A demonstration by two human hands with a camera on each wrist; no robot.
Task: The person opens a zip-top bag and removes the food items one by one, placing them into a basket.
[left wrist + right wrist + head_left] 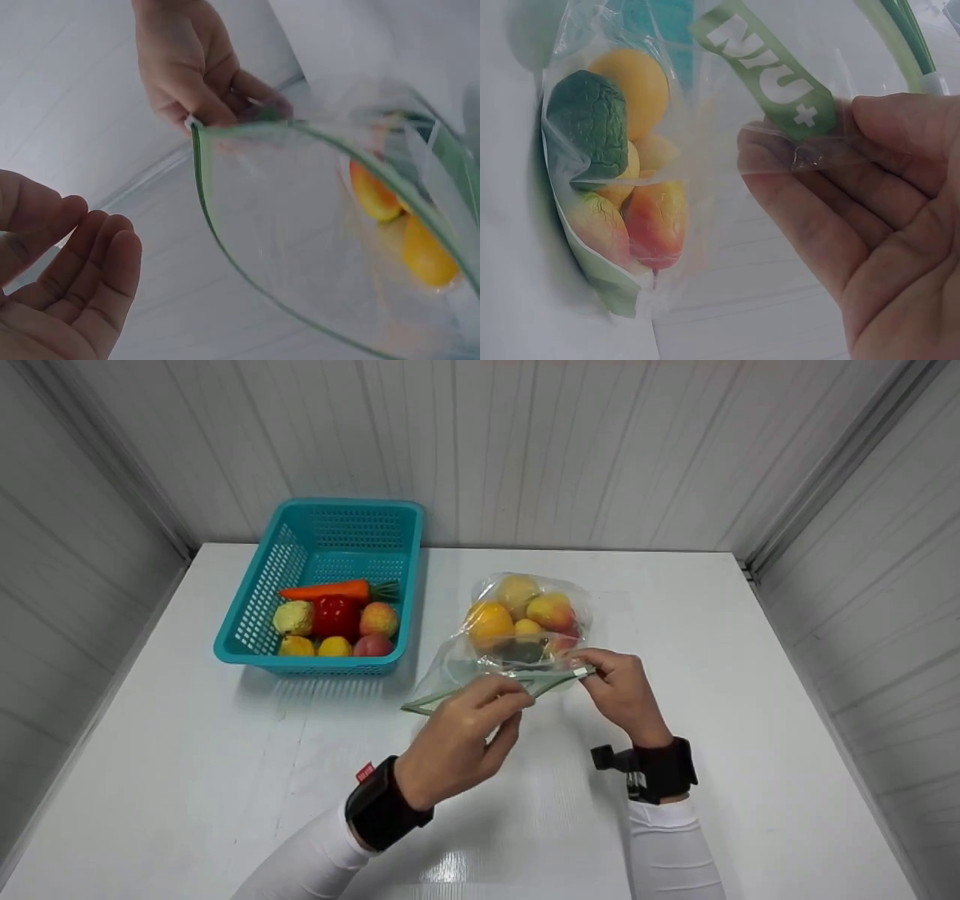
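The empty left hand point(466, 739) is hovering, fingers loosely bent; the right hand point(624, 690) is pinching a zip bag point(454, 664) beside its green "NIU+" label point(771, 73). The bag is resting toward the worktop's point(750, 697) far edge, a basket point(352, 521) standing near its far-left corner.

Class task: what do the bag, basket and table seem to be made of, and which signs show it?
Bag: thin, glossy clear plastic film; fruit shows through and it creases.
Basket: probably moulded plastic with a slight sheen, judging by the even holes in its turquoise walls.
Table: smooth, white and somewhat glossy, with a bright reflection; laminate or painted board, I cannot tell.
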